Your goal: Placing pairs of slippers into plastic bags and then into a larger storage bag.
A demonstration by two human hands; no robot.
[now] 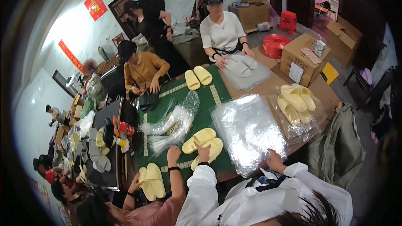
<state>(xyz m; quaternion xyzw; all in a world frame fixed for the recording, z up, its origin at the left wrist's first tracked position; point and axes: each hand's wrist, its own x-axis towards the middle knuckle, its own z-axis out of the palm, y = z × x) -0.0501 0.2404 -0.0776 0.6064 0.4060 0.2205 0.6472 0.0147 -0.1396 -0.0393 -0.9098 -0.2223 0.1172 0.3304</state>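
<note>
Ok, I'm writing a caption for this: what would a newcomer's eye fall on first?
Probably the glossy stack of clear plastic sheets, glaring white right of centre, with the person's right hand at its near edge. Next come the pale yellow slippers at the left hand, bright against the green mat. Farther off, toward the right, the red roll beside the cardboard box also stands out.

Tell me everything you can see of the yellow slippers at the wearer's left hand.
The slippers are a pale yellow pair with thick-looking soles and broad bands, smooth like foam or rubber. They lie slantwise, close together, on the green mat, just left of the shiny plastic sheets. The left hand is at them, near where they meet; whether it grips is unclear.
</note>
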